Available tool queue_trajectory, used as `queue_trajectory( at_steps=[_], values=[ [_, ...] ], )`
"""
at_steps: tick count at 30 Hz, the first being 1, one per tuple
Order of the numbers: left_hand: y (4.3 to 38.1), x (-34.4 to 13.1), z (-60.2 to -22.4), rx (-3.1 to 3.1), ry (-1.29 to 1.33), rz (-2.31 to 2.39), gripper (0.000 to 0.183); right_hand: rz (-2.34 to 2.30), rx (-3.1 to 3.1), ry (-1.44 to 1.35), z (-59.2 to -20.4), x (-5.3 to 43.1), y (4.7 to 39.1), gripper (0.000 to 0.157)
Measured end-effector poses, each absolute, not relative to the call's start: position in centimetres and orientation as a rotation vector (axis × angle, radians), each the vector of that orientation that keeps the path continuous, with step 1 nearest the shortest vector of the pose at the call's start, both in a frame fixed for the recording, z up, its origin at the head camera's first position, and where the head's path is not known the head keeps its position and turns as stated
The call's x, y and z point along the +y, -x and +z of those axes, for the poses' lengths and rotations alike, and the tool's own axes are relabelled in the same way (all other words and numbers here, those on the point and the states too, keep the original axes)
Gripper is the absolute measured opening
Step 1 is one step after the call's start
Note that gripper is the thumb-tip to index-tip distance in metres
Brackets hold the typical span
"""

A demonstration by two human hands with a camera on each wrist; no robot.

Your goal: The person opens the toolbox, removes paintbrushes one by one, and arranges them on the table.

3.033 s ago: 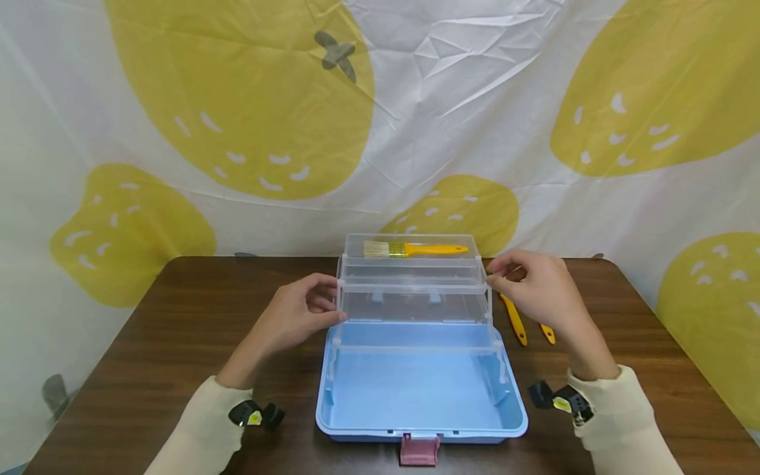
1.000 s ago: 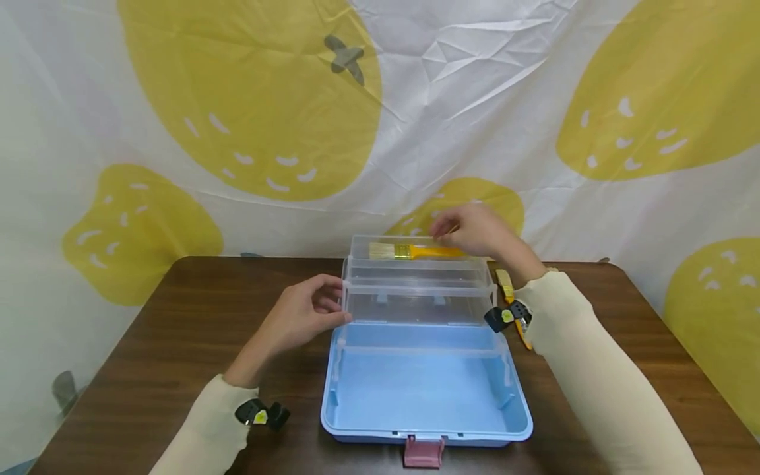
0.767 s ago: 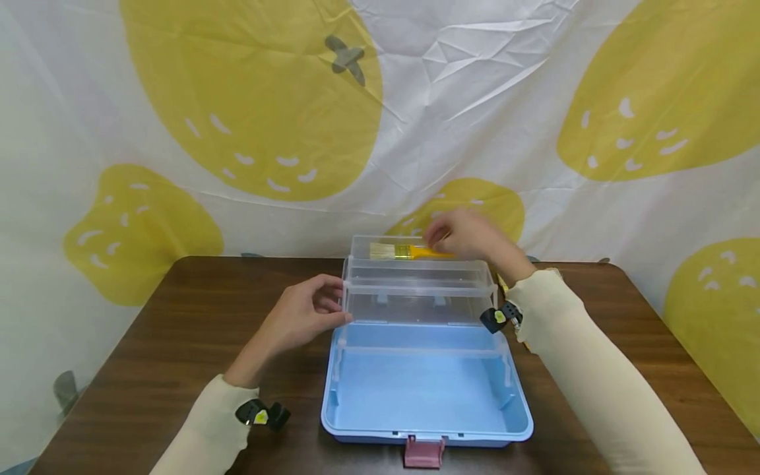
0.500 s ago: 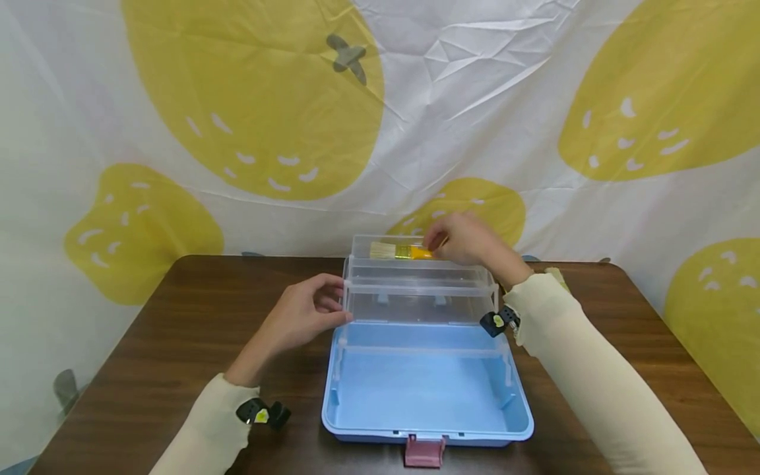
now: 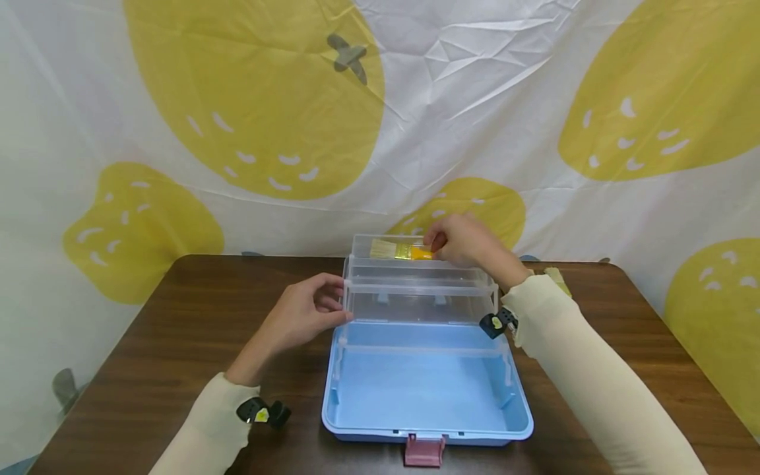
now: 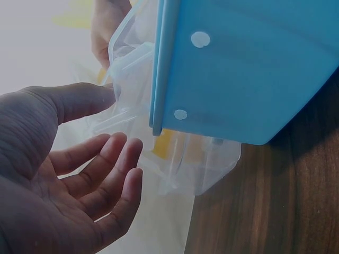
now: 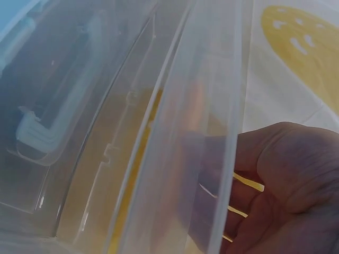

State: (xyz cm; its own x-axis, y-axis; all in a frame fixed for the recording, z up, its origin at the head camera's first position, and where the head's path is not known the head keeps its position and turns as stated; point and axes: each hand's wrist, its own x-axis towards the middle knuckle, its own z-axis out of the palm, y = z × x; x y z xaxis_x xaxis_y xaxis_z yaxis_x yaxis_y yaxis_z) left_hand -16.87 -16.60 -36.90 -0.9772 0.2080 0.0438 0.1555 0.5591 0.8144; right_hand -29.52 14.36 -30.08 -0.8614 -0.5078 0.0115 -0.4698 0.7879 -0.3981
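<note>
A light blue box (image 5: 415,396) stands with clear tiered trays (image 5: 415,272) raised at its back. In the topmost tray lies a paintbrush (image 5: 382,249) with pale bristles, a gold ferrule and an orange handle. My right hand (image 5: 466,241) pinches that handle, whose end is hidden behind the fingers. In the right wrist view, the same hand (image 7: 296,180) is partly seen through a clear wall. At the trays' left side my left hand (image 5: 305,307) rests its thumb and fingertips. The left wrist view has its thumb touching clear plastic, the other fingers loosely bent.
Beyond my right forearm lies another paintbrush, its bristles (image 5: 558,280) showing and the rest hidden. A pink latch (image 5: 424,452) hangs at the box's front. Behind the brown wooden table (image 5: 220,297) hangs a cloth (image 5: 267,224) with yellow fruit shapes.
My right hand has left the trays' right side, passed over the top tray, lowered and taken the paintbrush's handle. My left hand has stayed at the left side.
</note>
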Motion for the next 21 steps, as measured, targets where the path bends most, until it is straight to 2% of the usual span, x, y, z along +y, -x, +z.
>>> queue_trajectory(
  at_steps=[13,21],
  values=[
    [16.84,-16.55,-36.84,2.721,-0.306,1.402,0.05,-0.526,2.878,0.802,-30.13,14.24,29.42,0.023],
    [16.72,-16.62,-36.88,2.722,-0.33,1.406,0.049,-0.509,2.896,0.829,-30.03,14.08,29.31,0.02]
  ],
)
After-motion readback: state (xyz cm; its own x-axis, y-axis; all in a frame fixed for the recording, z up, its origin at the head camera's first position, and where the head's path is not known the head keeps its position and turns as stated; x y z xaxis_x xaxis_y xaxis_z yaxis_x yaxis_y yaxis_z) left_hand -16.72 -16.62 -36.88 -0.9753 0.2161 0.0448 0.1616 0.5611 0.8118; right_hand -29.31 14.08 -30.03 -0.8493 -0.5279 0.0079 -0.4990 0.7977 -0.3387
